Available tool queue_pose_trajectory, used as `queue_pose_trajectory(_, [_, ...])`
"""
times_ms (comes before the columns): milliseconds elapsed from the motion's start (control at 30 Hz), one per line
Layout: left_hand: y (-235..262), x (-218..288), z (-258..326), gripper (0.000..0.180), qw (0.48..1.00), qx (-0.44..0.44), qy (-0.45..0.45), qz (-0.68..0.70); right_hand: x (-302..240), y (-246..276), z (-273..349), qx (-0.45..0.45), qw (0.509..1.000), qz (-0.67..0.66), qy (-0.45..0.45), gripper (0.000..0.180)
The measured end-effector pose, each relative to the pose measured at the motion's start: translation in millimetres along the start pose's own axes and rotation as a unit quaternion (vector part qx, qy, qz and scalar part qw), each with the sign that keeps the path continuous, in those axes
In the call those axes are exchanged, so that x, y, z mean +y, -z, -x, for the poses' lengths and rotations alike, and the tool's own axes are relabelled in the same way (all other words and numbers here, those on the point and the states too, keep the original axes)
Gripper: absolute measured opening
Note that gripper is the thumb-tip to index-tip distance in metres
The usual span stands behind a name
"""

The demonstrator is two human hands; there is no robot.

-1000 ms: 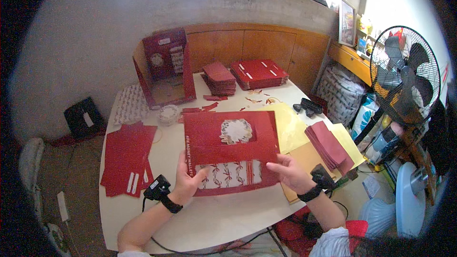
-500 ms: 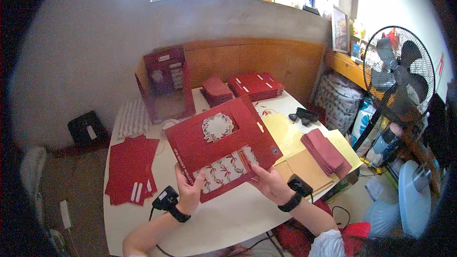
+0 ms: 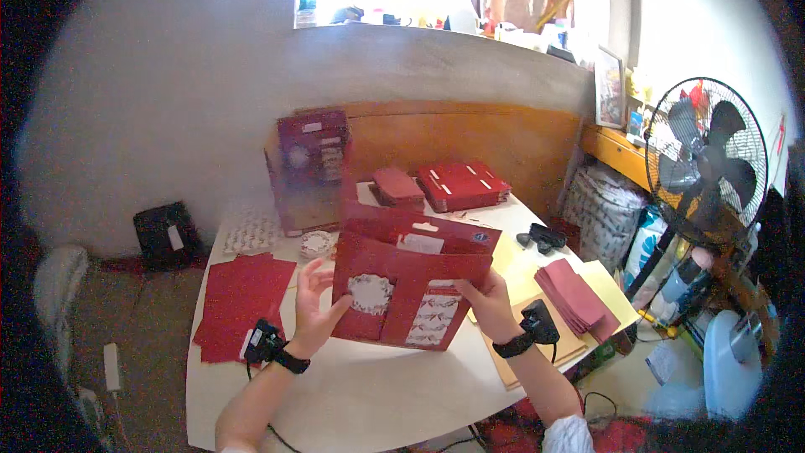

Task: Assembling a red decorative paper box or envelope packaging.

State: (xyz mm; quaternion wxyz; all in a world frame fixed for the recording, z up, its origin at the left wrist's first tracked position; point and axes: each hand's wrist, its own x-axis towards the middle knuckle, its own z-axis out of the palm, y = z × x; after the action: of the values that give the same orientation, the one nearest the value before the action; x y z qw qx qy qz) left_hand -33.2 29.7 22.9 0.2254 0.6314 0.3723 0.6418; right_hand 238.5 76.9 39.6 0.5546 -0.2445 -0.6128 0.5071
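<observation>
Seen from the head camera, a red cardboard sheet (image 3: 408,285) with lacy white cut-outs is held up off the white worktop (image 3: 360,394) at the centre of the frame, partly folded so its upper flap tips back. The left hand (image 3: 314,310) props its left edge with fingers spread wide and the palm open against the card, apparently steadying rather than pinching. The right hand (image 3: 490,310) grips the lower right edge, fingers closed on the sheet, which looks like the hold that carries the weight. Flat red sheets (image 3: 239,306) lie stacked at the lower left of the worktop, within reach. A pile of darker pink pieces (image 3: 579,294) rests on yellow card at the right. Finished red boxes (image 3: 461,184) sit at the back by the wooden panel, and a standing fan (image 3: 708,164) fills the right edge.
</observation>
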Motion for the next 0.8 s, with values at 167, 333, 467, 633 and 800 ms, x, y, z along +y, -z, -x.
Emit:
queue_pose_trajectory(167, [-8, 25, 2, 0.068, 0.995, 0.068, -0.073, 0.007, 2, -21, -13, -0.092, 0.992, 0.01, 0.087, 0.039])
queue_pose_trajectory(333, [-1, 26, -2, 0.06, 0.967, 0.091, -0.198, -0.131, 2, -30, -17, -0.051, 0.99, -0.059, 0.12, 0.053])
queue_pose_trajectory(467, [2, 25, -6, 0.059, 0.966, 0.103, -0.213, -0.101, -6, -35, -17, -0.044, 0.979, -0.111, 0.166, 0.051])
queue_pose_trajectory(633, [14, 38, -20, 0.035, 0.964, 0.009, -0.232, -0.126, -10, -29, -27, -0.083, 0.974, 0.024, 0.207, 0.032])
queue_pose_trajectory(800, [22, 58, -26, 0.026, 0.956, -0.026, -0.213, -0.202, -22, -29, -34, -0.106, 0.964, 0.136, 0.203, 0.021])
